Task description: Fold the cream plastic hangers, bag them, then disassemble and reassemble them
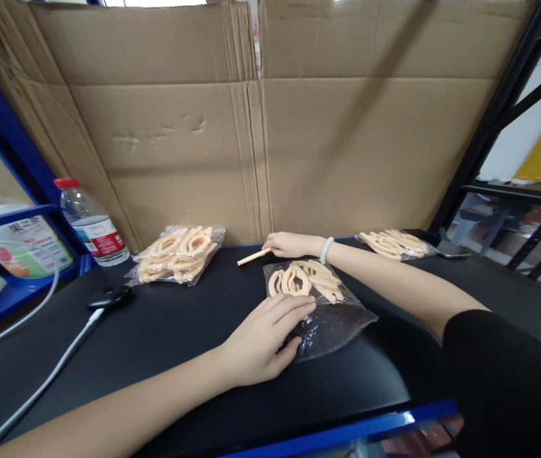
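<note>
My right hand (292,244) is closed around one end of a thin pale stick (252,257), which points left above the black tabletop. Just below it lies a clear plastic bag (335,324) with its unfilled end towards me. Cream-coloured curved, loop-like pieces (323,280) fill the bag's far half. My left hand (268,337) rests on the bag's left side, fingertips on the plastic near the pieces and thumb apart from the fingers. What lies under its palm is hidden.
A stacked bagged bundle (175,254) lies at the back left, and another bag (394,243) at the back right near a phone (452,249). A red-capped water bottle (93,222) stands left. A white cable (51,381) crosses the left side. Cardboard (170,146) walls the back.
</note>
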{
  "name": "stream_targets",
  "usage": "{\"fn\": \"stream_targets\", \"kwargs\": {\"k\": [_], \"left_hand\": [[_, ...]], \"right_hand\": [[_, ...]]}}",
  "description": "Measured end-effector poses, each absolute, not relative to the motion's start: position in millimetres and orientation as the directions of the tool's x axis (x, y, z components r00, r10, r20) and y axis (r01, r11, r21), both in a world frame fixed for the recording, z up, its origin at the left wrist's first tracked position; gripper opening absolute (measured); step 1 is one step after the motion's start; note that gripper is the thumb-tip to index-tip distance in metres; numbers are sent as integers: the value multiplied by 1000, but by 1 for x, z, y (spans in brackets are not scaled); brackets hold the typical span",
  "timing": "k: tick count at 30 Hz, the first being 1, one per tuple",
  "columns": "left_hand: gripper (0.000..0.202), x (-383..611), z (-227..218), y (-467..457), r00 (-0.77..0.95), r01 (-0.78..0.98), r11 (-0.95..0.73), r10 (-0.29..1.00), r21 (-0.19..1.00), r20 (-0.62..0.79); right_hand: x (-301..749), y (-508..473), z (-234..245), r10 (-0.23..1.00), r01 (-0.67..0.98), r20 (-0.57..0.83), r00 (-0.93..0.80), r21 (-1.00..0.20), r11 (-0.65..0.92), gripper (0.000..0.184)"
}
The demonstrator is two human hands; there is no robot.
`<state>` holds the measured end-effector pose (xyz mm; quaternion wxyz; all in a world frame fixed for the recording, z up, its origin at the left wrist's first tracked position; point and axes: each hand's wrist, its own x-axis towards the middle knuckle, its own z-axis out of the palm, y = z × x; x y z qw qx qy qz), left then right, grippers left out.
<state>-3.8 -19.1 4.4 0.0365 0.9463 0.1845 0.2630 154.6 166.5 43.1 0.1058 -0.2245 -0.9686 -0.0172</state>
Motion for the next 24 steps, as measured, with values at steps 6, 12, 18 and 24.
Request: {"fn": "stream_targets", "kwargs": {"k": [6, 12, 18, 24], "left_hand": [[53, -4, 4, -19, 790, 340, -927, 373, 158, 486], [55, -3, 4, -19, 780, 357, -924, 377, 139, 500], [61, -1, 4, -20, 759, 388, -914, 392, 122, 520], [59, 0, 4, -20, 755, 379, -918, 380, 119, 534]], "right_hand": [[218, 96, 66, 471, 497, 484, -737, -83, 864, 25], [271, -27, 91, 451, 533, 794, -408, -194, 823, 15], [269, -115, 71, 437, 629, 670, -600, 58, 776, 26], [232, -83, 39, 262, 520, 510, -819, 468, 714, 26]]}}
